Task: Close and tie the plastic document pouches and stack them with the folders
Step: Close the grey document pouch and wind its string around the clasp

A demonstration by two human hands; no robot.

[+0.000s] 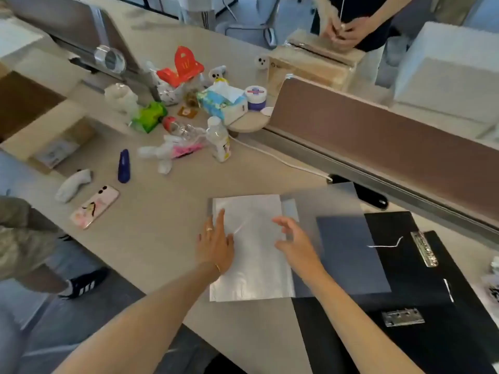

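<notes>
A translucent plastic document pouch (251,255) with white paper inside lies flat on the beige desk. Its clear flap (332,211) stands open to the right, blurred, over the black folders (421,282). My left hand (216,244) presses flat on the pouch's left edge, fingers straight. My right hand (294,238) hovers at the pouch's right edge with fingers spread and loosely curved, holding nothing. A thin white string (386,244) lies on the black folders. Metal clips (424,248) sit on the folders.
Clutter fills the desk's far left: a phone (95,207), a blue object (124,166), a bottle (219,139), a tissue pack (221,102), wrappers. A brown divider (378,141) bounds the right side. Another person's hands (341,31) work beyond it; someone's leg (32,238) is at left.
</notes>
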